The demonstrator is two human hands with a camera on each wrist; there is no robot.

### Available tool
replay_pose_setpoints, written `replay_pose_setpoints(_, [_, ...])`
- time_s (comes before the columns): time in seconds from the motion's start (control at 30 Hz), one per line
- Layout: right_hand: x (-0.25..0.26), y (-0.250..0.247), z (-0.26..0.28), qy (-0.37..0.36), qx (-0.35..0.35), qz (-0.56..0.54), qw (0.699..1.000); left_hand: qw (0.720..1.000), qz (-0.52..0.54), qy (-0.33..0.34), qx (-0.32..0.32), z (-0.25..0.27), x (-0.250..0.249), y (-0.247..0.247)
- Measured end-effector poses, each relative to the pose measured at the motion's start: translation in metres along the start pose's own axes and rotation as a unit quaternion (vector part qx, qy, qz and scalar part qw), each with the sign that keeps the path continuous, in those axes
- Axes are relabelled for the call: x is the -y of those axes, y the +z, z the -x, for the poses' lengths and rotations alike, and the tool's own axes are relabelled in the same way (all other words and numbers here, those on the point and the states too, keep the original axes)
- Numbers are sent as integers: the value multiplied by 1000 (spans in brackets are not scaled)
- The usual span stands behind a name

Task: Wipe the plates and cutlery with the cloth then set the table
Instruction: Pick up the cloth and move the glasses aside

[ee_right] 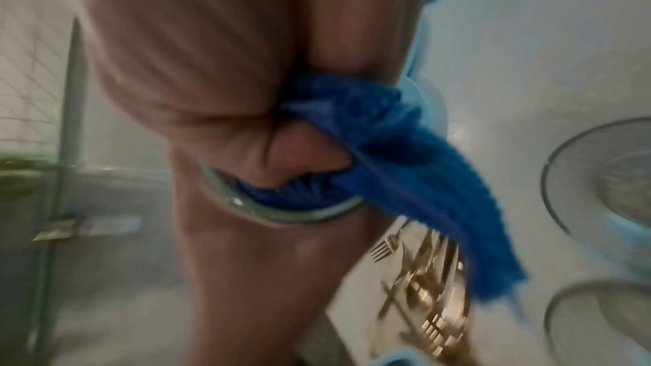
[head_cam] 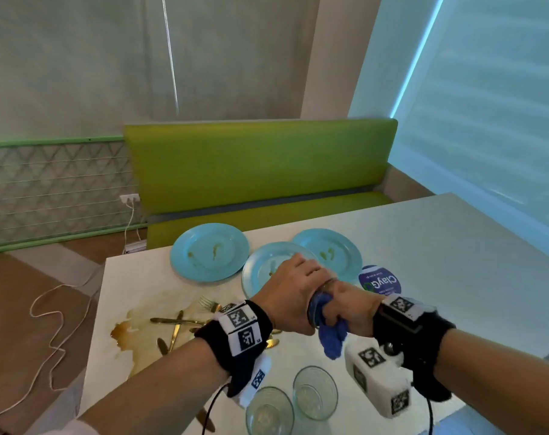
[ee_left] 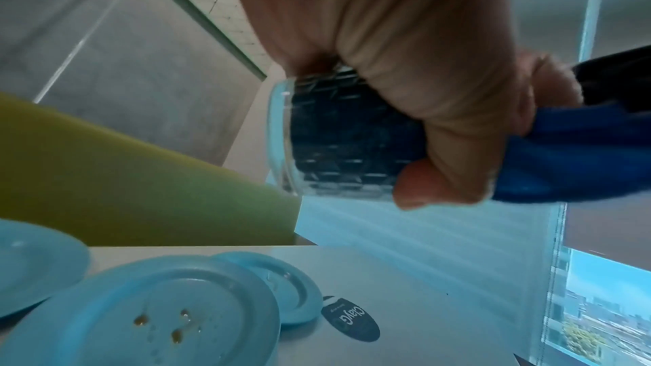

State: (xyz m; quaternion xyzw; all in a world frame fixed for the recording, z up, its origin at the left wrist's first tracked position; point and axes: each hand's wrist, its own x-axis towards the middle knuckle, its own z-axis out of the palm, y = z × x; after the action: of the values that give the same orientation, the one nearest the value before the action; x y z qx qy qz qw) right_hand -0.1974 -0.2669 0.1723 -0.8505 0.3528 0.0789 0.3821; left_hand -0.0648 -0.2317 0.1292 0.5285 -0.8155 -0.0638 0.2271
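Left hand (head_cam: pixel 293 291): wraps a glass (ee_left: pixel 338 138) held on its side, mouth toward the right hand for access.
Right hand (head_cam: pixel 345 310): grips the blue cloth (head_cam: pixel 329 335), stuffed into the glass.
Plates (head_cam: pixel 209 251): soiled, beyond both hands on the worktop (head_cam: pixel 439 246).
Cutlery (head_cam: pixel 176 328): piled under the left wrist.

Both arms reach out in front of the person and come together in the middle, above the table. The left hand (head_cam: pixel 293 288) is curled tight around a glass (ee_left: pixel 338 138), with its knuckles up and its thumb low on the side. The right hand (head_cam: pixel 345 309) is right next to it, touching it. Its fingers (ee_right: pixel 296 155) are bent and push a blue cloth (head_cam: pixel 329 335) into the open end. Each wrist wears a black band with black-and-white squares.
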Motion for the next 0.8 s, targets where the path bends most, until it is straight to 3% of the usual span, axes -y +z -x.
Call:
replay_pose_setpoints(0.07, [-1,0,0,-18,23,124,992,999,30,-15,7,0,3,0])
replay_pose_setpoints(0.13, [6,5,-2,-18,75,239,968,987,128,-75,55,2,0,-4])
replay_pose_setpoints(0.2, [7,9,-2,-109,20,389,914,964,209,-125,102,4,-1,-5])
replay_pose_setpoints(0.27, [8,12,2,-165,-59,457,872,955,236,-140,116,2,-1,-6])
replay_pose_setpoints(0.3, [5,11,-1,-181,-48,477,859,957,228,-136,120,1,-2,-7])
replay_pose_setpoints(0.33, [8,12,-1,-152,-20,427,891,965,197,-125,123,0,-3,-7])
replay_pose_setpoints(0.4, [-1,13,-6,-16,86,295,952,986,83,-77,124,0,-5,-3])
replay_pose_setpoints(0.47, [-5,14,0,-13,64,139,988,992,9,-46,115,0,-7,2])
replay_pose_setpoints(0.53, [-6,12,3,-37,75,160,984,986,52,-74,137,-1,-7,2])
replay_pose_setpoints(0.6, [-8,21,1,18,116,244,963,956,164,-139,198,-1,-10,-1])
replay_pose_setpoints(0.63, [-9,25,1,3,113,287,951,940,200,-163,222,-1,-10,-3])
replay_pose_setpoints(0.7, [-12,31,2,-65,49,327,942,926,222,-185,244,-3,-6,-3])
replay_pose_setpoints(0.73, [-10,31,1,-106,8,352,930,928,217,-183,241,-4,-4,-4])
replay_pose_setpoints(0.8, [-15,30,-7,-116,-21,345,931,941,193,-171,218,-6,-3,-4])
